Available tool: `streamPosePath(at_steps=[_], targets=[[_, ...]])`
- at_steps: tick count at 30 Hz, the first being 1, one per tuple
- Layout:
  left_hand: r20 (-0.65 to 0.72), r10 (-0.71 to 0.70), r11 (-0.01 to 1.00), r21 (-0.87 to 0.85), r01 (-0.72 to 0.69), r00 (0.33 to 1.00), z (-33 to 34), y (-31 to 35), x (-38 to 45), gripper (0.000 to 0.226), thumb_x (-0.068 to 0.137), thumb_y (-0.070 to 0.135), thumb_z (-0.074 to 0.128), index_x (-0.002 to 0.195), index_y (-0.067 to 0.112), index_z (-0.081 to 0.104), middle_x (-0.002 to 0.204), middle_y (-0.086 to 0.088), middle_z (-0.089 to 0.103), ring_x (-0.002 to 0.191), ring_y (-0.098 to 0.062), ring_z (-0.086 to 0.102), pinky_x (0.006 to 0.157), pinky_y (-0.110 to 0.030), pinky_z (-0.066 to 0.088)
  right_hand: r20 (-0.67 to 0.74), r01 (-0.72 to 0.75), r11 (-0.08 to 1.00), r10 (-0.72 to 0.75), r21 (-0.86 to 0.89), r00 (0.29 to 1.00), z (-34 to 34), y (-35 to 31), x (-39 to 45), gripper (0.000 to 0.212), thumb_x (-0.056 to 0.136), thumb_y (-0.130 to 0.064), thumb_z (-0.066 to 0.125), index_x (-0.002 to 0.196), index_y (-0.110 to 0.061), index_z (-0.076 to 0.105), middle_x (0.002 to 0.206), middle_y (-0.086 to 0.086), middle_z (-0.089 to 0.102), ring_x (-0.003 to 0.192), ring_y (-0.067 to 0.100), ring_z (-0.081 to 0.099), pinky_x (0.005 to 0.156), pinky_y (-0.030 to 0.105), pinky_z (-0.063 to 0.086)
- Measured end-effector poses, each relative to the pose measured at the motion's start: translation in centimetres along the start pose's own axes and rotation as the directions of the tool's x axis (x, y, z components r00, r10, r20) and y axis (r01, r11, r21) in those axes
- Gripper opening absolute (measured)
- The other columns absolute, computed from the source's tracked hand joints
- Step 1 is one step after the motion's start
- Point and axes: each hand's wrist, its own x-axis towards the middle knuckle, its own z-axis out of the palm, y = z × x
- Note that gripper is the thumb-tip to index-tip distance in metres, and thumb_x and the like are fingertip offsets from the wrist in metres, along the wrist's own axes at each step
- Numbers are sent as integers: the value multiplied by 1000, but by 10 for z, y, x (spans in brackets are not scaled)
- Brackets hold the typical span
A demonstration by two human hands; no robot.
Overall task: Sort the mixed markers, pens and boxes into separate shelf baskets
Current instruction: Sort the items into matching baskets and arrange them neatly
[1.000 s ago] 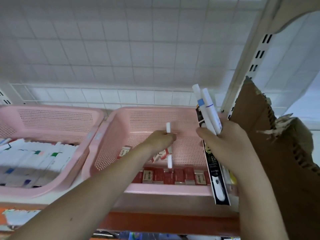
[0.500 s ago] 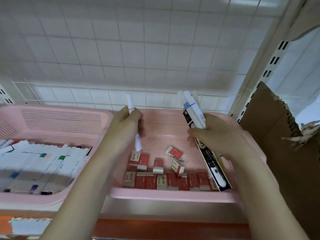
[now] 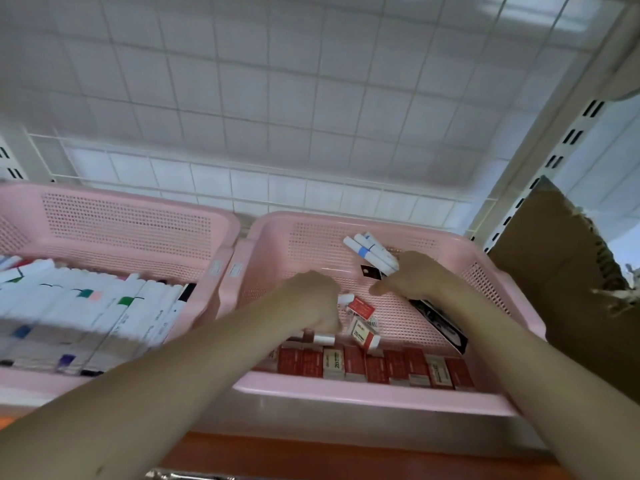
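While the left hand [image 3: 311, 299] was lifted high above the right basket [image 3: 363, 393] half a second ago, holding one white marker upright, it is now down inside this basket, low over the loose red boxes [image 3: 362, 308]. Its grip is curled, and a white end [image 3: 345, 298] shows just beside its fingers, but I cannot tell if this is the same marker in the grip or a thing lying in the basket. The right hand [image 3: 412, 275] has also come lower. Its grip is pressed around a bundle of white markers [image 3: 372, 252], which point up and to the back, together with a long black package [image 3: 440, 322] that reaches down toward the front rim.

A row of red boxes [image 3: 374, 367] stands along the front wall of the right basket. The left basket [image 3: 138, 216] is full of white markers [image 3: 104, 306] lying side by side.

In my judgement, this change means the person is still picking markers out from between the boxes, so the right basket is not yet sorted. The markers in the right hand probably belong in the left basket, and the black package needs its own place.
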Motion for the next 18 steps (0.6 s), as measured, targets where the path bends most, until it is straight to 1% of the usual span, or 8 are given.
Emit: streamPosePath(at_steps=[3, 5, 6, 8, 11, 14, 15, 18], targets=[[25, -21, 999, -25, 21, 999, 0, 3, 6, 21, 85, 15, 56, 103, 7, 56, 74, 2, 45, 69, -14, 49, 51, -23, 37, 71, -6, 998, 1, 69, 997, 2, -1, -2, 33, 69, -31, 79, 66, -17, 49, 56, -4, 50, 49, 9, 46, 47, 23, 30], [-3, -42, 999, -29, 42, 999, 2, 3, 8, 8, 84, 14, 58, 86, 9, 53, 73, 1, 47, 69, -14, 50, 53, -23, 39, 114, -11, 997, 2, 78, 993, 4, -2, -5, 30, 68, -29, 79, 65, -16, 52, 52, -6, 52, 42, 6, 48, 44, 19, 32], [-34, -48, 998, -40, 47, 998, 3, 2, 9, 10, 83, 13, 59, 79, 10, 50, 75, 0, 49, 70, -15, 50, 57, -24, 41, 126, -7, 996, -4, 91, 992, 5, -2, -6, 28, 69, -27, 79, 66, -15, 53, 52, -6, 54, 40, 4, 48, 41, 17, 33], [-95, -50, 996, -83, 42, 994, 5, -2, 12, 7, 82, 10, 59, 83, 10, 52, 82, -3, 55, 72, -16, 53, 60, -26, 43, 109, -12, 991, -2, 136, 994, 5, 0, -8, 24, 73, -21, 76, 68, -14, 53, 56, -4, 55, 41, 4, 49, 38, 14, 34], [-213, -37, 953, -301, -29, 976, 0, 1, 12, 20, 85, 27, 63, 97, 13, 57, 81, -1, 58, 64, -13, 56, 52, -25, 42, 3, -39, 986, 39, 164, 999, -1, 9, -9, 17, 77, -15, 68, 70, -14, 53, 64, 0, 54, 55, 11, 50, 47, 21, 35], [-236, 91, 923, -344, -170, 968, -3, 20, 10, 31, 76, 50, 70, 78, 23, 53, 74, 3, 57, 59, -9, 52, 48, -24, 39, -50, -77, 978, 89, 196, 995, -8, 16, -7, 9, 75, -7, 63, 73, -10, 55, 64, 5, 55, 57, 16, 51, 50, 22, 37], [-190, 132, 929, -318, -188, 973, 1, 28, 10, 34, 73, 53, 72, 77, 25, 52, 73, 3, 58, 60, -9, 53, 50, -24, 40, -56, -88, 978, 100, 190, 993, -10, 18, -7, 10, 74, -5, 62, 71, -10, 54, 62, 5, 54, 56, 16, 50, 49, 22, 36], [-79, 184, 967, -166, -195, 980, 17, 46, 9, 45, 73, 50, 73, 94, 13, 60, 90, -2, 64, 81, -18, 61, 73, -31, 52, -73, -100, 978, 115, 185, 991, -14, 24, -6, 11, 74, -3, 62, 71, -10, 53, 61, 4, 54, 55, 16, 50, 49, 22, 37]])
